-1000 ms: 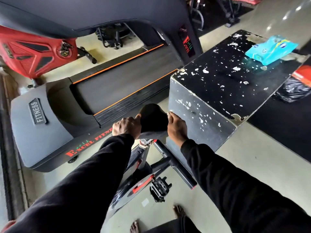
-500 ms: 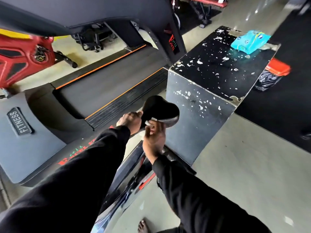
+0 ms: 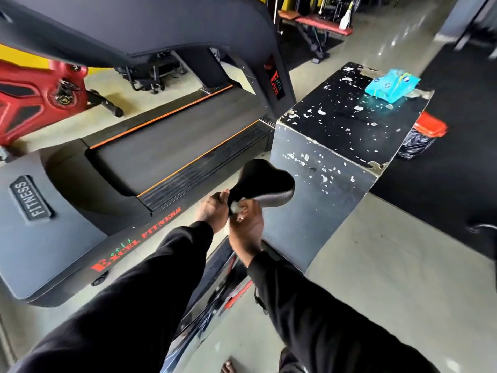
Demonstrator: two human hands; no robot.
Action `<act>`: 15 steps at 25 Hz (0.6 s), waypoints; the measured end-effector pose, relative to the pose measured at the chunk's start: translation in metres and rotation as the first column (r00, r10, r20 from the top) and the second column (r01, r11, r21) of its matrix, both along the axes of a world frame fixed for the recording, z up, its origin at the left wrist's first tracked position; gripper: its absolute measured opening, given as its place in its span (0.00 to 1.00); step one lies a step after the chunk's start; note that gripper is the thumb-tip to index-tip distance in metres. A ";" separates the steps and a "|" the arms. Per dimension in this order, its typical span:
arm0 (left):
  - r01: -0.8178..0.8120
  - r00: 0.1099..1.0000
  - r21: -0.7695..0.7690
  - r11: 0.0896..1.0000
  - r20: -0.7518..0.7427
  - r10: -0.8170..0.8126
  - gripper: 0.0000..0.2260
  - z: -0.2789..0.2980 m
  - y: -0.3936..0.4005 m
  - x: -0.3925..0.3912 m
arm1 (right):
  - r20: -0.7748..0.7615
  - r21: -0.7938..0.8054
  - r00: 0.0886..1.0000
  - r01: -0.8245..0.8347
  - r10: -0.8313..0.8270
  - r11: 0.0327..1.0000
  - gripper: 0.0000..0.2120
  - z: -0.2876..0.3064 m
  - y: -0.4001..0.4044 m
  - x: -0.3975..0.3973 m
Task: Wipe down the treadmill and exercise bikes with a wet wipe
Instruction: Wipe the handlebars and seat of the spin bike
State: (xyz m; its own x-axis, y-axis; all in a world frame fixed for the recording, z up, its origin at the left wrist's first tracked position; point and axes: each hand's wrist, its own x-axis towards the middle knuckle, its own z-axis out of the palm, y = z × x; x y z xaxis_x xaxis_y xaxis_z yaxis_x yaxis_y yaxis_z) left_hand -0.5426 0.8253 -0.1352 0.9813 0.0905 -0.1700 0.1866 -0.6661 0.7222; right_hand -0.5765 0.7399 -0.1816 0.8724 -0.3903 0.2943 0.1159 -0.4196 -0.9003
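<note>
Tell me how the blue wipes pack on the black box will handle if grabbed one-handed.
The wipes pack looks like a soft film pouch, so it will probably flex and crinkle rather than stay stiff. Lying flat on the box, it is unlikely to roll. Its glossy wrap might be slightly slippery.

One head-worn wide-angle view looks steeply down, close over the bike saddle [image 3: 265, 181], treadmill [image 3: 150, 154] just beyond.

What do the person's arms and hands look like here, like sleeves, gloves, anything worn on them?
Both arms are covered by long, plain black sleeves that end at the wrists, with no visible logos or markings. The left hand and right hand are bare, with no gloves. No watch or bracelet shows at either cuff. A small pale glint sits at a right-hand finger; whether it is a ring cannot be told.
</note>
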 end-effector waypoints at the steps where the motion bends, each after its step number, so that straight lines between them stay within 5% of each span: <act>1: -0.002 1.000 -0.007 1.000 -0.024 0.002 0.22 -0.002 0.004 -0.003 | 0.036 -0.046 0.997 -0.061 0.062 0.997 0.10 -0.001 0.005 -0.007; 6: -0.069 0.993 -0.093 0.993 -0.097 0.060 0.28 -0.015 0.026 -0.016 | -0.133 0.005 0.986 0.101 -0.099 0.995 0.07 0.002 -0.029 0.024; 8: -0.090 0.993 -0.129 0.988 -0.083 0.079 0.24 -0.014 0.027 -0.020 | -0.011 -0.121 0.999 -0.034 0.033 0.992 0.09 0.013 -0.012 0.011; 12: -0.210 0.977 -0.211 0.955 -0.084 0.196 0.19 -0.019 0.030 -0.022 | 0.032 -0.533 0.855 -0.423 0.517 0.733 0.17 0.030 0.007 -0.004; 15: -0.287 0.958 -0.288 0.914 -0.115 0.265 0.24 -0.019 0.033 -0.022 | -0.103 -0.668 0.874 -0.415 0.475 0.618 0.19 0.042 -0.016 0.041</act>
